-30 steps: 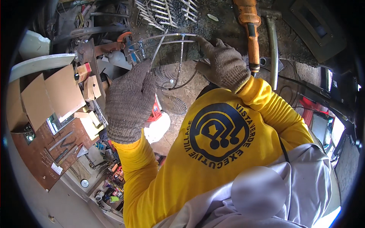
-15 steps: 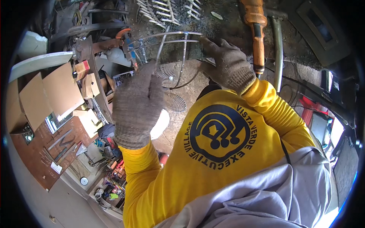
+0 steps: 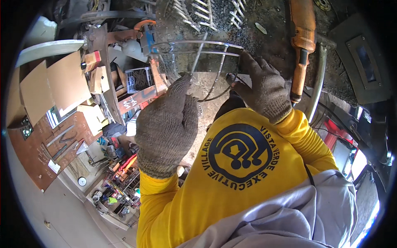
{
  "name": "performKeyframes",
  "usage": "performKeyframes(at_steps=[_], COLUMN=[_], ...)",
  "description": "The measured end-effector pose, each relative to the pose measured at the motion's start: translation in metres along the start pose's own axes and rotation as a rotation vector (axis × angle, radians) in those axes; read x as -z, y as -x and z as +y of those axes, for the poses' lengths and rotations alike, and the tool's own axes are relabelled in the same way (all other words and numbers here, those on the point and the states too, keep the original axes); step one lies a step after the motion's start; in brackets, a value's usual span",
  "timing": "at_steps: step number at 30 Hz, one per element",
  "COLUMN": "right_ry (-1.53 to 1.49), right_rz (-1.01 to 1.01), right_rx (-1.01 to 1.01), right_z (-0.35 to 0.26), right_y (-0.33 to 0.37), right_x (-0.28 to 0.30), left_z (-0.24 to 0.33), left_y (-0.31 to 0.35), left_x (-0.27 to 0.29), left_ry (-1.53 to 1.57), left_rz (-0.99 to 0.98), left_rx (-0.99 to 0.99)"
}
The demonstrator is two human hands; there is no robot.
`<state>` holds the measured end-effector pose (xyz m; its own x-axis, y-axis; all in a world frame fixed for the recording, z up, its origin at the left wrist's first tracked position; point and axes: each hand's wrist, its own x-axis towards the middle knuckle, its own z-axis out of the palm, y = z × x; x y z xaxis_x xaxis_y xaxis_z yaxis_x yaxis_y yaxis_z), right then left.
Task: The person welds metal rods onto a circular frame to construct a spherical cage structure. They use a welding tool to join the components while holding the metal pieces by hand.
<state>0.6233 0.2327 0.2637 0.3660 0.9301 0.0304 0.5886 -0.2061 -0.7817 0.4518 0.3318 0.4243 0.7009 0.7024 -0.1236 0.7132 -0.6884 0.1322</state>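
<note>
A frame of bent metal rods [image 3: 206, 52], with two curved bars joined by crosspieces, stands at the near edge of the dark workbench [image 3: 264, 45]. My left hand [image 3: 167, 130], in a brown knit glove, closes its fingertips around the lower end of a straight rod of it. My right hand [image 3: 264, 91], gloved the same way, has its fingers at the right ends of the curved bars. Its thumb is bent in below, by a thin dark curved rod. The left fingertips are partly hidden behind the back of the glove.
An orange power tool [image 3: 302, 45] lies on the bench to the right, beside a metal pipe [image 3: 318, 82]. Several welded rod pieces [image 3: 202, 12] lie at the back. A dark welding mask [image 3: 364, 62] sits far right. Cardboard [image 3: 68, 87] and a plastic crate [image 3: 138, 79] are at left.
The whole view has shifted, so bench, frame and hands appear further right and slightly lower. Both hands stay at the rod frame, the left one turned slightly.
</note>
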Motion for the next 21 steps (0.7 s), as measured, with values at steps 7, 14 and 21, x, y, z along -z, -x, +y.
performKeyframes(at_steps=[7, 14, 21], right_ry=[-0.157, -0.113, -0.123], right_rz=[-0.078, -0.055, -0.066], right_rx=[-0.029, 0.020, 0.015], right_z=[0.008, 0.010, 0.014], right_y=[-0.002, -0.001, 0.001], right_x=[0.003, 0.003, 0.000], left_z=[-0.005, 0.007, 0.019], left_y=[-0.002, 0.001, 0.000], left_x=[-0.006, -0.007, -0.001], left_ry=[0.132, -0.010, -0.068], left_rz=[0.029, 0.024, -0.089], left_rx=[-0.024, -0.026, -0.019])
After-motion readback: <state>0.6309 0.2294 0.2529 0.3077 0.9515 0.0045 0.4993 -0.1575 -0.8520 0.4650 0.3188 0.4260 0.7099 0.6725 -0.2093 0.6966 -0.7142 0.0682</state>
